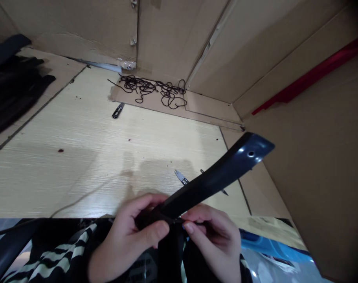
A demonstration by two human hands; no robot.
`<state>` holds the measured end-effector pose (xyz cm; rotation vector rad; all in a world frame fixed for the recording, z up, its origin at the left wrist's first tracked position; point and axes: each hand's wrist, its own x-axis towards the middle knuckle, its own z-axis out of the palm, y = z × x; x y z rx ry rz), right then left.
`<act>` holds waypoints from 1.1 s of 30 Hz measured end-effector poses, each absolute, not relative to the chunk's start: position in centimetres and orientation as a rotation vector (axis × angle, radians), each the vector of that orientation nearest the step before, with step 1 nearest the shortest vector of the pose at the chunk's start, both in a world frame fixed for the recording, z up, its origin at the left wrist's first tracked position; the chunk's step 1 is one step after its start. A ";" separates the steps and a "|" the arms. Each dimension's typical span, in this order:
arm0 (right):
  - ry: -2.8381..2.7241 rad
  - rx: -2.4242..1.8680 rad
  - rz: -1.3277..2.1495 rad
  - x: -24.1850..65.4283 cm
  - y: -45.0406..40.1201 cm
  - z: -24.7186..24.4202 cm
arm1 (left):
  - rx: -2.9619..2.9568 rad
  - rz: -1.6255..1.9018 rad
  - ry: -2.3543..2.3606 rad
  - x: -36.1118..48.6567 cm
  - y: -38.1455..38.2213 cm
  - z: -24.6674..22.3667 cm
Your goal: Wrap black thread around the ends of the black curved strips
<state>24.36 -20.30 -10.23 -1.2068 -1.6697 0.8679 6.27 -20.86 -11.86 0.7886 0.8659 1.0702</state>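
A glossy dark navy strap (214,177), probably leather or plastic, with a round metal-rimmed eyelet near its far end, slants up to the right. My left hand (128,236) grips its near end, and my right hand (214,239) pinches the same end beside it. Beyond the strap, a pair of thread snips (181,177) lies on the pale wood-grain table (93,165), partly hidden behind the strap. A small dark clip or closed snips (118,110) lies further back. The strap's near end is mostly hidden by my fingers.
A tangle of thin black cord (152,89) lies on cardboard at the table's back. A pile of black strips (13,90) sits at the left. Cardboard walls (314,184) rise behind and right, with a red strip (308,74). A blue object (273,244) shows low right.
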 end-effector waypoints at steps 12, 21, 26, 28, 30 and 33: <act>-1.618 -1.026 1.113 23.7 -20.1 -11.5 | 0.529 0.985 0.712 7.3 -21.1 -13.1; -1.594 -1.131 1.100 23.7 -20.4 -12.6 | 0.549 0.934 0.813 7.4 -20.5 -14.1; -1.471 -1.181 1.241 23.5 -19.5 -12.9 | 0.541 0.716 0.648 7.6 -19.4 -14.7; -1.534 -1.129 1.334 23.3 -18.8 -12.7 | 0.538 0.612 0.621 7.7 -18.9 -15.0; -1.529 -1.119 1.351 23.2 -18.3 -12.5 | 0.552 0.575 0.641 7.9 -18.7 -15.1; -1.403 -1.131 1.418 23.1 -18.1 -12.6 | 0.596 0.638 0.712 8.1 -19.0 -14.8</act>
